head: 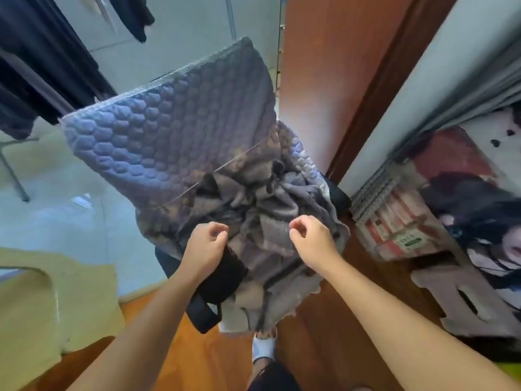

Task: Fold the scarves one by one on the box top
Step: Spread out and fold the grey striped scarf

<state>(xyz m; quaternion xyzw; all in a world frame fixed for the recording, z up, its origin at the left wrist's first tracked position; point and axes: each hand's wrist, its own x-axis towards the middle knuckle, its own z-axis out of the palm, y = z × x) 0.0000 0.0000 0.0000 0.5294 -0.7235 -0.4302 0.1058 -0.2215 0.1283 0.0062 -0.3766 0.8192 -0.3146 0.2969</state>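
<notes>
A heap of scarves (265,210) lies crumpled on the near end of a box top covered by a quilted cover (169,131), a grey-blue padded fabric stitched in raised hexagon cells like honeycomb, which rises toward the far end and curves over an edge. The scarves are soft woven cloth in muted grey, taupe and brown, bunched into deep folds; one has a faint check pattern, and a frayed fringe hangs off the near edge toward the floor. A thin pale cord (214,172) runs diagonally across the quilting to the heap. The left hand (205,244) hovers over the near left side of the pile with fingers curled inward and thumb near the fingertips, holding nothing that can be seen; just under its wrist sits a piece of black knitted fabric (225,277), coarse in texture, and below that a black strap (203,314) sticks out. The right hand (313,238) is over the right side of the pile, fingers likewise curled loosely with the thumb meeting the forefinger; whether it pinches any cloth cannot be told. Both forearms are bare. The floor is orange-brown wood (197,362) close by and pale tile farther off. To the right stands a reddish-brown wooden door (338,66), and beside it a stack of red-and-white cartons (394,224) with a green label whose writing is too blurred to read. Dark garments (33,66) hang at upper left.
</notes>
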